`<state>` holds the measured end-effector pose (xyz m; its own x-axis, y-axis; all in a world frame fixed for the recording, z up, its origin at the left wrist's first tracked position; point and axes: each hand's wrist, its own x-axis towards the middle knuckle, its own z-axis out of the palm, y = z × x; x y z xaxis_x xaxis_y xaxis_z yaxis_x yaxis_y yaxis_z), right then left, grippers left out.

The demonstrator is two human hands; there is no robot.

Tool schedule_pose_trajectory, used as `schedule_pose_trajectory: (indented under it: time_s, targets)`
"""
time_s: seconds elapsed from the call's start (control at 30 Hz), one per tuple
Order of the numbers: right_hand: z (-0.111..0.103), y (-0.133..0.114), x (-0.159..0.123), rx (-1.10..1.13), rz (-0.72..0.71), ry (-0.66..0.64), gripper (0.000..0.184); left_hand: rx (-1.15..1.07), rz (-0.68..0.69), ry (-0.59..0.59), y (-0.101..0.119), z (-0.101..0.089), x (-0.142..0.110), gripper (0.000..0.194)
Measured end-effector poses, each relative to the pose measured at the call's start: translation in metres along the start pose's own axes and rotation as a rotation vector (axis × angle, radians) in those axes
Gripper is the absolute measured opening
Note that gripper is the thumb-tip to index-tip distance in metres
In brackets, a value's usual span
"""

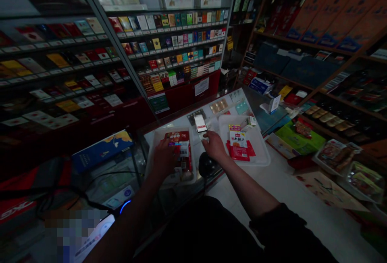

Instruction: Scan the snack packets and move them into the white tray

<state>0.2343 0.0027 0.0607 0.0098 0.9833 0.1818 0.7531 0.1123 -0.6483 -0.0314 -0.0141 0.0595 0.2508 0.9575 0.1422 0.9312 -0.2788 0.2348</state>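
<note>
My left hand (165, 159) reaches over a white plastic tray (148, 169), its fingers apart above the packets. In that tray lie red and brown snack packets (184, 150); a small blue and purple wrapper (174, 144) shows by my fingers. My right hand (216, 147) has its fingers closed at the lower edge of a smartphone (200, 124) with a lit, partly blurred screen. Below my right hand stands a black rounded device (208, 164) with a cable. To the right, a second white tray (263, 156) holds red and white snack packets (238, 144).
Both trays rest on a glass counter (217, 178). Cigarette packs (172, 41) fill the shelves ahead. A blue box (102, 150) and a lit screen (96, 236) lie at left. Orange boxes (329, 21), bottles (329, 117) and bagged food (335, 154) stand at right.
</note>
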Motion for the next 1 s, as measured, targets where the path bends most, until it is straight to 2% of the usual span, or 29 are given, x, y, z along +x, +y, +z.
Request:
schedule_pose_trajectory:
  time_s: [0.2, 0.3, 0.37, 0.57, 0.83, 0.9, 1.0]
  targets:
    - [0.037, -0.054, 0.004, -0.176, -0.126, -0.221, 0.028, 0.000, -0.007, -0.001, -0.012, -0.002, -0.013, 0.029]
    - [0.053, -0.075, 0.007, -0.266, -0.151, -0.324, 0.039, 0.013, 0.005, -0.007, -0.016, -0.001, -0.015, 0.029]
    - [0.064, -0.084, 0.010, -0.307, -0.157, -0.341, 0.046, -0.001, 0.014, -0.007, -0.019, 0.001, -0.017, 0.033]
    - [0.092, -0.093, 0.016, -0.403, -0.149, -0.397, 0.042, -0.030, 0.006, -0.037, -0.027, 0.012, -0.020, 0.036]
    - [0.097, -0.101, 0.017, -0.410, -0.157, -0.405, 0.040, -0.023, 0.043, -0.023, -0.032, 0.016, -0.021, 0.057]
    - [0.098, -0.101, 0.017, -0.411, -0.132, -0.395, 0.042, -0.014, 0.046, -0.009, -0.034, 0.018, -0.021, 0.055]
    - [0.098, -0.099, 0.017, -0.404, -0.070, -0.402, 0.055, -0.001, 0.069, 0.000, -0.035, 0.020, -0.020, 0.043]
